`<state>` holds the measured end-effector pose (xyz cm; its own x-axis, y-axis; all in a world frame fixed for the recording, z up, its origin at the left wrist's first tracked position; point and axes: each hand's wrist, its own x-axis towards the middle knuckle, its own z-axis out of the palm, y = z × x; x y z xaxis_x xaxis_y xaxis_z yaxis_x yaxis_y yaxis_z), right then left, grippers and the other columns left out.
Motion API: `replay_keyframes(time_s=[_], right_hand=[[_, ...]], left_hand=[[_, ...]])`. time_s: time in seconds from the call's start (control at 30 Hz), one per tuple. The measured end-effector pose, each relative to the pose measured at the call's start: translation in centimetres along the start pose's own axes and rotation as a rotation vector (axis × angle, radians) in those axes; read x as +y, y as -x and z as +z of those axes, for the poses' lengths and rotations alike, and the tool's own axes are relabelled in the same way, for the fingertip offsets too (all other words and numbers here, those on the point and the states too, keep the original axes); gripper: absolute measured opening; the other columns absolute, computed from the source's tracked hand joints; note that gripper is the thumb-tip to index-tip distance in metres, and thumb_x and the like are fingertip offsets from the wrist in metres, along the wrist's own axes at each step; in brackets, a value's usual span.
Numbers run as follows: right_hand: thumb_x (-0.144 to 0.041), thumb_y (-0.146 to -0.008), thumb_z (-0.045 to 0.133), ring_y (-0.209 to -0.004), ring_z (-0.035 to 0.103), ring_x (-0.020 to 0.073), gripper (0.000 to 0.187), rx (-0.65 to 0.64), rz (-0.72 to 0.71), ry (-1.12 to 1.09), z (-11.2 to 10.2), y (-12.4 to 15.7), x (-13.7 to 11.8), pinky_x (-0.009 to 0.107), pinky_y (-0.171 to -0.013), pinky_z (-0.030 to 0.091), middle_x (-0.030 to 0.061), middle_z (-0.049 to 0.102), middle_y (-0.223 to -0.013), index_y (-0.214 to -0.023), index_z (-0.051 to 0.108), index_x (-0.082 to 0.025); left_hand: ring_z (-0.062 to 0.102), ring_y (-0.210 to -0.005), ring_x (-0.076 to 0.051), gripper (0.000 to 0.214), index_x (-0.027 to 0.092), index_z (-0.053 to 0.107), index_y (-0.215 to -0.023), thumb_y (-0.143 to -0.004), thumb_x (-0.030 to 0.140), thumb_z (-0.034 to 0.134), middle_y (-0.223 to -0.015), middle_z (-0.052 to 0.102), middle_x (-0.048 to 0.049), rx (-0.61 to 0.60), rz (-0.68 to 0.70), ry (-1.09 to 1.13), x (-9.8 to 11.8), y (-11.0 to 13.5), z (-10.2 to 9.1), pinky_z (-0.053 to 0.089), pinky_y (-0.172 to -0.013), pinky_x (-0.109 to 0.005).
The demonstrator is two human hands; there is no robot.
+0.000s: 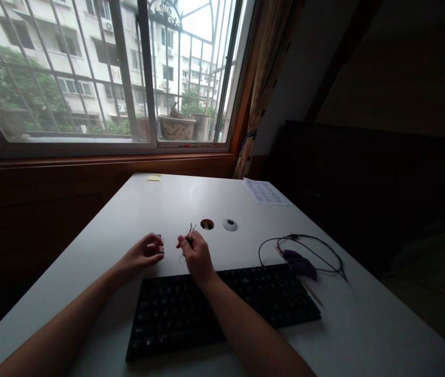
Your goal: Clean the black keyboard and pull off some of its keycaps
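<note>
A black keyboard (222, 306) lies on the white table (159, 209) in front of me. My right hand (197, 256) hovers just beyond its top edge, fingers pinched on a small wire tool (190, 233) with thin metal loops sticking up, perhaps a keycap puller. My left hand (144, 254) rests on the table to the left of it, fingers curled around a small dark piece (160, 250), possibly a keycap. A small pale piece (182, 259) lies on the table between the hands.
A round cable hole (207, 224) and its loose grey cap (230, 225) sit past the hands. A purple object (299, 263) with a coiled black cable (316, 251) lies right of the keyboard. A printed sheet (265, 191) and yellow sticky note (154, 177) lie near the window.
</note>
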<state>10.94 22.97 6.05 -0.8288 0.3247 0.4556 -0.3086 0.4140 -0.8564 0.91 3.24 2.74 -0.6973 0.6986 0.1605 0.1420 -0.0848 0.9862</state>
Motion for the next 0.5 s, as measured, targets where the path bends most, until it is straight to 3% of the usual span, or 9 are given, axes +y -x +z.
replay_keyframes(time_s=[0.5], right_hand=[[-0.034, -0.100, 0.060, -0.076, 0.059, 0.0167, 0.031, -0.013, 0.008, -0.014, 0.10, 0.06, 0.14, 0.030, -0.073, 0.048, 0.0019, 0.059, -0.084, -0.073, 0.069, -0.022]], left_hand=[[0.058, -0.089, -0.021, 0.030, 0.021, 0.062, -0.100, -0.083, 0.033, 0.083, -0.090, 0.063, -0.0028, 0.029, -0.005, 0.099, -0.20, 0.24, -0.29, 0.041, -0.081, -0.033]])
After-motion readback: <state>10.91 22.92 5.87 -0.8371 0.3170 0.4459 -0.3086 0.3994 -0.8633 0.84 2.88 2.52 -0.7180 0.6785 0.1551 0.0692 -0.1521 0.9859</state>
